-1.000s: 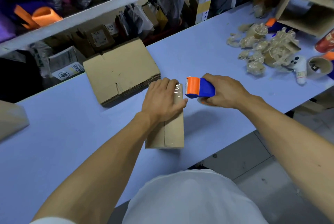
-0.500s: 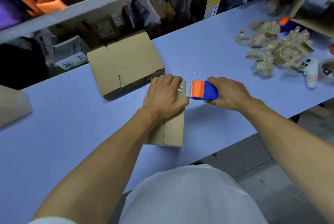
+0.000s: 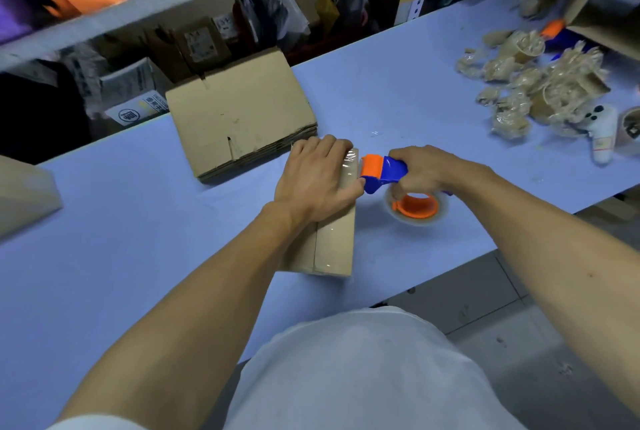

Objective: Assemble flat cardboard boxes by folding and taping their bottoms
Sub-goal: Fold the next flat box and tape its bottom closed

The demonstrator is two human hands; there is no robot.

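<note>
Blue table (image 3: 138,256), box (image 3: 334,242) being taped.
Left hand (image 3: 317,181) presses flat on the box; right hand (image 3: 427,171) grips the tape dispenser (image 3: 382,173) at its far end.

A long blue table (image 3: 398,90) holds everything. A small box (image 3: 332,246) stands near its front edge. Behind the small box lies a stack of flat boxes (image 3: 239,114). Far right of it sits a pile of crumpled tape (image 3: 540,86) — with a white bottle (image 3: 604,133) beside it. Far left sits another box (image 3: 24,194).
</note>
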